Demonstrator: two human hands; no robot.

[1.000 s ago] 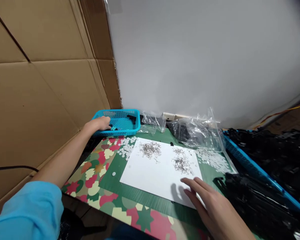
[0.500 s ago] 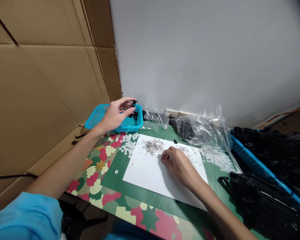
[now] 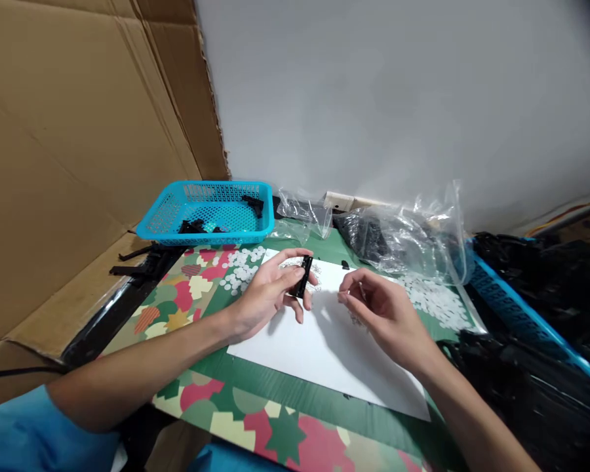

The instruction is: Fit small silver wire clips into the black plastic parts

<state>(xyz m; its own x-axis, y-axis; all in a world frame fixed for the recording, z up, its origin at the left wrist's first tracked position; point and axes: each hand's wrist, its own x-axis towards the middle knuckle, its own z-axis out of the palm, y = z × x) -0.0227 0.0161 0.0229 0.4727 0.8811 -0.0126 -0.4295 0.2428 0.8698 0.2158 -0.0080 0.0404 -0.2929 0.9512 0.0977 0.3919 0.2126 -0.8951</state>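
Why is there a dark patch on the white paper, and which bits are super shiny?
In the head view, a soft shadow, probably from the right hand, falls on the white paper; also in the head view, bright glare streaks the clear plastic bag, while the black pile swallows most detail.

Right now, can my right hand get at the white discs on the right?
Probably yes: the white discs lie just right of your right hand, with nothing visibly blocking the way; the clear bag sits behind them.
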